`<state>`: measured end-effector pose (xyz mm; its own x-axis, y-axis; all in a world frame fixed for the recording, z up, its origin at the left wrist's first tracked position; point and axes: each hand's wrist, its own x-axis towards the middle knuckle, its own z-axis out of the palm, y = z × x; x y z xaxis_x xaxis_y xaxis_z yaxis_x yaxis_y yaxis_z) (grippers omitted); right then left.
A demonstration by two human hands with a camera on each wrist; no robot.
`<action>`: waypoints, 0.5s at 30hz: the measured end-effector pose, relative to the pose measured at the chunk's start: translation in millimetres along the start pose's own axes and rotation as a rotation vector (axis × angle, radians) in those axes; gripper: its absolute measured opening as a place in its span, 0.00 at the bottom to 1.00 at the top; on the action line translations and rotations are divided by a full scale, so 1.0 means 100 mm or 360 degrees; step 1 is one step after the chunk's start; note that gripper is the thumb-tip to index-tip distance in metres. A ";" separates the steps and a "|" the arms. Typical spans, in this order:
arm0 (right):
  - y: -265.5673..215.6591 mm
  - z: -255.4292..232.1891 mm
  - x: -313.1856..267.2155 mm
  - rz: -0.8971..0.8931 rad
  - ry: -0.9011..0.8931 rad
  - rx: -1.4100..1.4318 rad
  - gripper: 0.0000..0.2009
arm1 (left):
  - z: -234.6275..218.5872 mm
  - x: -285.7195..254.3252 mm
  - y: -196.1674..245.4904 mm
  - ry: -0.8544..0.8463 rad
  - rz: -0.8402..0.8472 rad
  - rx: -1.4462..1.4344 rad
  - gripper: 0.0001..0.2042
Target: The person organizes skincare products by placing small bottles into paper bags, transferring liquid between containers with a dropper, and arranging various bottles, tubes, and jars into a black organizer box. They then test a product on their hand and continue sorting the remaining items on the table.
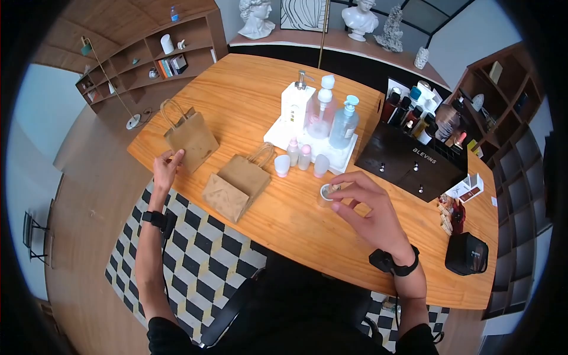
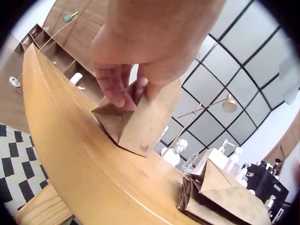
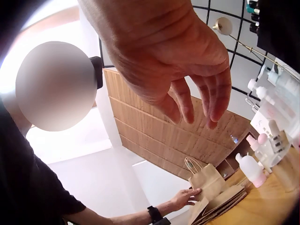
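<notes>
My left hand (image 1: pixel 166 168) pinches the side edge of a brown paper bag (image 1: pixel 192 139) with twisted handles; the left wrist view shows thumb and fingers at its folded side (image 2: pixel 140 124). A second paper bag (image 1: pixel 228 189) lies tilted on the table between my hands. My right hand (image 1: pixel 368 204) hovers with bent fingers over a small round container (image 1: pixel 325 195) with a pale rim, partly hidden behind the fingertips. In the right wrist view, nothing shows between the right hand's (image 3: pixel 187 79) fingers, and small bottles (image 3: pixel 253 169) stand to the right.
A white tray (image 1: pixel 347 161) bears tall pump bottles (image 1: pixel 344 124), with small pink-and-white bottles (image 1: pixel 305 157) along its front. At the right stand a black organizer box (image 1: pixel 408 155) full of cosmetics and a black pouch (image 1: pixel 466 253). The table edge (image 1: pixel 284 251) curves before the person.
</notes>
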<state>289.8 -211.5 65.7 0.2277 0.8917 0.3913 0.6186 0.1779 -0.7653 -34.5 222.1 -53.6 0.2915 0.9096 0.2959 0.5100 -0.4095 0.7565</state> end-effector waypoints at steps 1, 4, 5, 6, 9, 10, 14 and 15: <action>-0.02 -0.04 0.02 0.0014 0.0027 -0.0023 0.08 | 0.01 -0.03 0.00 -0.0083 -0.0074 -0.0056 0.19; -0.14 -0.14 0.07 0.0033 0.0120 -0.0063 0.08 | 0.02 -0.23 0.02 0.0172 0.0170 -0.0020 0.20; -0.16 -0.16 0.10 0.0030 0.0182 -0.0086 0.07 | 0.01 -0.32 0.07 0.0163 0.0181 -0.0017 0.20; -0.16 -0.19 0.13 0.0039 0.0199 -0.0083 0.07 | -0.01 -0.44 0.12 0.0216 0.0150 0.0096 0.20; -0.13 -0.26 0.21 -0.0019 0.0411 -0.0189 0.07 | 0.01 -0.97 0.58 0.0209 0.0299 0.0303 0.15; -0.11 -0.28 0.24 0.0025 0.0481 -0.0209 0.07 | 0.06 -1.13 0.73 0.0187 0.0449 0.0277 0.14; 0.05 -0.37 0.21 0.0158 0.0453 -0.0504 0.09 | 0.22 -1.60 1.13 0.0125 0.0741 0.0475 0.16; 0.09 -0.40 0.19 0.0273 0.0325 -0.0643 0.10 | 0.25 -1.67 1.16 0.0041 0.0775 0.0506 0.21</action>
<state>329.3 -209.6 86.5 0.4701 0.7868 0.3999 0.7924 -0.1767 -0.5839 -3.9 21.1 -30.1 0.5357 0.6111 0.5827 0.5412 -0.7782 0.3186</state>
